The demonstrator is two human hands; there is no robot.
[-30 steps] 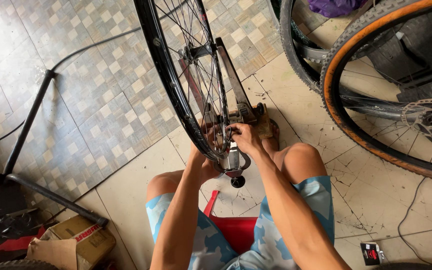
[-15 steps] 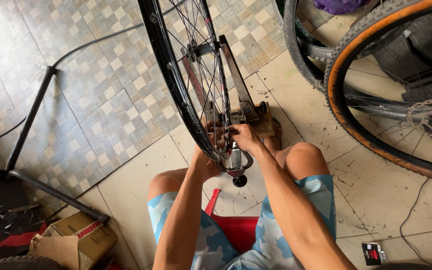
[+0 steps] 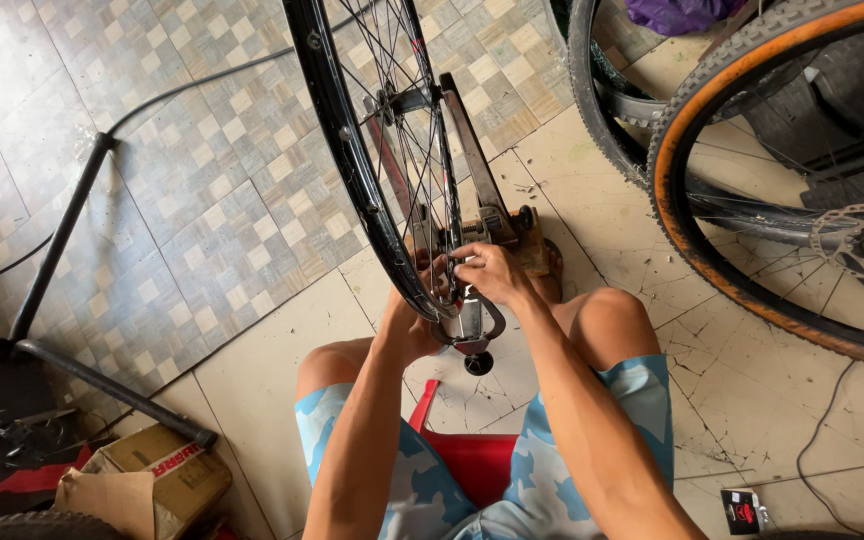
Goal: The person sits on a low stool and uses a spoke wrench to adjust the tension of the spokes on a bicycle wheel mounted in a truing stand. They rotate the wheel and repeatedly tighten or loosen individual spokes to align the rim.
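Wheel (image 3: 352,150) upright in truing stand (image 3: 477,225) between the knees | right hand (image 3: 487,272) pinching a spoke near the rim | left hand (image 3: 414,320) behind rim, grasp unclear | likely light, stiff rim, thin bendable spokes; hold at rim

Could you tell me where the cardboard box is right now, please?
In the head view, the cardboard box sits on the floor at the lower left, beside the person's left knee and just below the black stand leg.
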